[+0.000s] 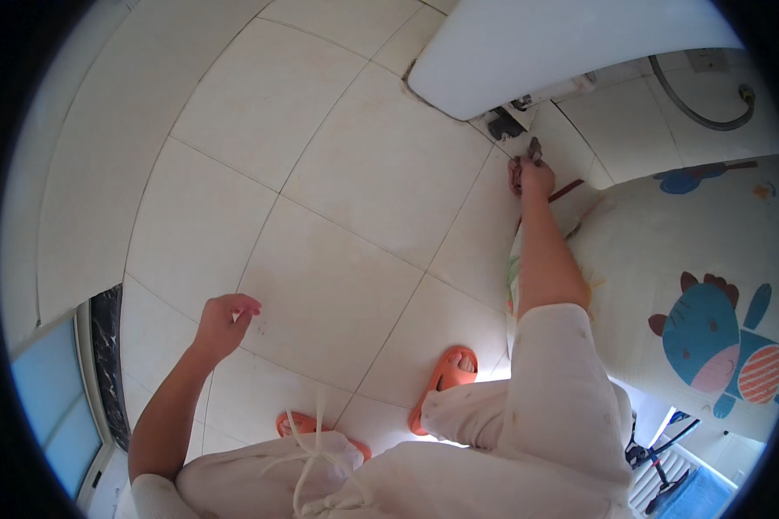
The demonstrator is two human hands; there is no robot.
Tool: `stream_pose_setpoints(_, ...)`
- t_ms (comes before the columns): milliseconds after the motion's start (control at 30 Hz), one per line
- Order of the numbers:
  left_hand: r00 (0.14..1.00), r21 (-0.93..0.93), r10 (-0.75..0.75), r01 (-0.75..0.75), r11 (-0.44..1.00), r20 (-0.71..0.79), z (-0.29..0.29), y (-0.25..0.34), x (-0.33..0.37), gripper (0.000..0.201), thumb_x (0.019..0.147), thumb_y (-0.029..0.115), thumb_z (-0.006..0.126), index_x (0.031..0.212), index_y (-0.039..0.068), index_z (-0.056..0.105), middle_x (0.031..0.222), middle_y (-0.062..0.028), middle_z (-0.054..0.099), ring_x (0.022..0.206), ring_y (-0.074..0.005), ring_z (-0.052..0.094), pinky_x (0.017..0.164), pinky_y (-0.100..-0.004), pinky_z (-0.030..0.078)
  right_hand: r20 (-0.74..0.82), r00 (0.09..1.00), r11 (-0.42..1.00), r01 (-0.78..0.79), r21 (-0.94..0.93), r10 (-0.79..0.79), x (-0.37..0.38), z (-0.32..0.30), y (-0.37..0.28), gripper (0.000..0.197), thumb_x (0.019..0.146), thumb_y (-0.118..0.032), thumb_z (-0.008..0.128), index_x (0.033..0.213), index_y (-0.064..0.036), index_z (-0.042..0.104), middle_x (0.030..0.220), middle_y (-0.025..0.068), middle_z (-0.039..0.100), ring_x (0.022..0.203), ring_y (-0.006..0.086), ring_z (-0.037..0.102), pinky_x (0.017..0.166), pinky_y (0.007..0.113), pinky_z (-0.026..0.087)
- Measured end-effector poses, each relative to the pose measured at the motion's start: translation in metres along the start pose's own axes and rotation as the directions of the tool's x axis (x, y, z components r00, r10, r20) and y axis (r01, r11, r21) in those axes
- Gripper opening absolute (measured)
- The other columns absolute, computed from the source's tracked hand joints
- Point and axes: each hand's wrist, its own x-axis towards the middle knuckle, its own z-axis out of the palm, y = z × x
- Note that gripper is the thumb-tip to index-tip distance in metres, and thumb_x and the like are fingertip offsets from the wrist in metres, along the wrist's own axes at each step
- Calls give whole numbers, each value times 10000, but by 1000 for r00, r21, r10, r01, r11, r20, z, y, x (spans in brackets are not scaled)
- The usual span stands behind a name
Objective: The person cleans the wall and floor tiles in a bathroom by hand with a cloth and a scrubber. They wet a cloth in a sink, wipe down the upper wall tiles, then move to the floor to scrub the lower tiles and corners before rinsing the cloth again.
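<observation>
Got a pale-blue panel in a light frame (54, 381) below and left of the left grip (223, 325). Hovering over beige square floor tiles (337, 285) with that one, loosely bent, a small gap by the thumb. Standing in orange open-toe slippers (448, 377) between both grips, closer in. Clutching a small dark-brown crumpled-looking thing (517, 176) in the right grip (538, 178), just below a smooth white fixture (528, 56); can't tell what exactly. See also a grey flexible hose (708, 122) and a blue cartoon-animal picture (703, 336) right of it.
</observation>
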Motion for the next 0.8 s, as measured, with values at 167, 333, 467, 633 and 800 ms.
stream_pose_setpoints(167, 999, 27, 35, -35, 999, 23, 20, 9, 7, 157, 800, -37, 540, 875, -3, 673, 828, -114, 691, 775, -197, 658, 713, -291, 503, -233, 731, 586, 270, -764, -641, 60, 16, 44, 325, 842, -289, 594, 987, -9, 674, 899, 180, 673, 860, 314, 650, 755, 415, 502)
stream_pose_setpoints(333, 997, 31, 12, -14, 999, 75, 23, 5, 3, 153, 814, -73, 533, 870, -24, 667, 848, -122, 682, 810, -188, 670, 724, -293, 518, 136, 622, 398, 638, -659, -771, 33, 17, 35, 341, 812, -327, 633, 906, -5, 695, 837, 204, 673, 786, 330, 661, 734, 418, 504)
stream_pose_setpoints(467, 997, 81, 30, -36, 996, 73, 25, 15, 7, 160, 821, -89, 523, 866, -27, 664, 840, -118, 681, 801, -183, 665, 725, -292, 516, -16, 928, 828, 325, -456, -373, 37, 8, -9, 279, 766, -364, 660, 912, -134, 721, 1044, 164, 646, 1002, 300, 607, 829, 395, 502)
stream_pose_setpoints(633, 998, 58, 0, -3, 998, 64, 23, 5, -2, 163, 822, -98, 523, 866, -27, 663, 840, -117, 681, 797, -187, 665, 724, -293, 517, 164, 815, 402, 436, -806, -555, 48, 42, -15, 460, 782, -327, 654, 1219, -216, 564, 1082, 146, 621, 1011, 357, 589, 833, 436, 500)
stream_pose_setpoints(800, 1000, 45, 23, -24, 999, 11, 22, -3, -6, 142, 820, -36, 544, 856, 5, 675, 801, -105, 688, 730, -200, 657, 687, -292, 511, 114, 795, 458, 452, -765, -596, 22, 51, 2, 326, 778, -285, 659, 1089, -190, 625, 1020, 150, 631, 998, 346, 589, 800, 451, 498)
